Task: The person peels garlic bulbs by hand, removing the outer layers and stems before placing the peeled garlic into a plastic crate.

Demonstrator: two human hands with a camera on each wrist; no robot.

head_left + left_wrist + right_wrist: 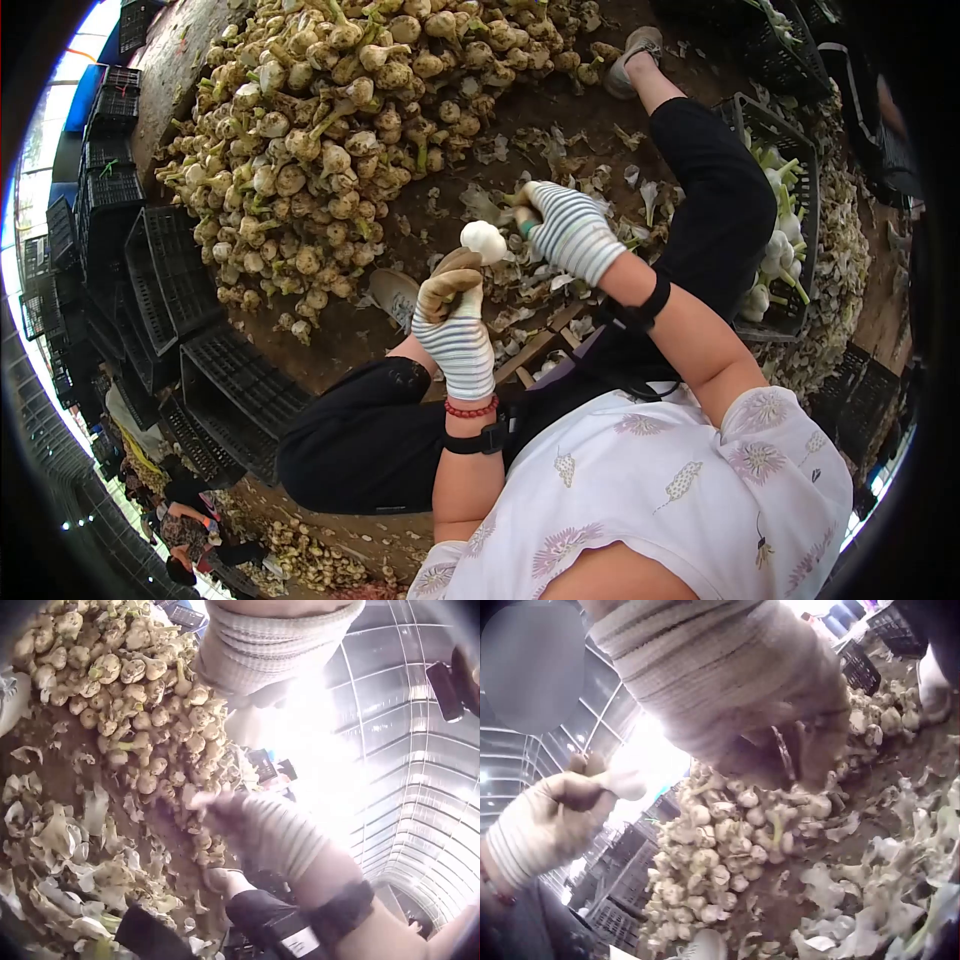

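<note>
While seated over dirt floor [560,110]: left hand [455,315] in striped knit glove, fingers curled round peeled white garlic bulb [483,240], held up between knees. Right hand [570,232] in same striped glove just beside bulb, fingers curled; grip contents unclear. Big heap of unpeeled garlic bulbs [320,130] ahead, black plastic crate [790,215] at right.

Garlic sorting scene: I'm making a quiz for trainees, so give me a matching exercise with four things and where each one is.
Things:
1. peeled garlic bulb
2. unpeeled garlic pile
3. crate of trimmed garlic
4. red bead bracelet

Places:
A. on the left wrist
B. beside the person's right leg
C. held in the left hand
D. heaped on the ground ahead

Pairs: 1-C, 2-D, 3-B, 4-A
</note>
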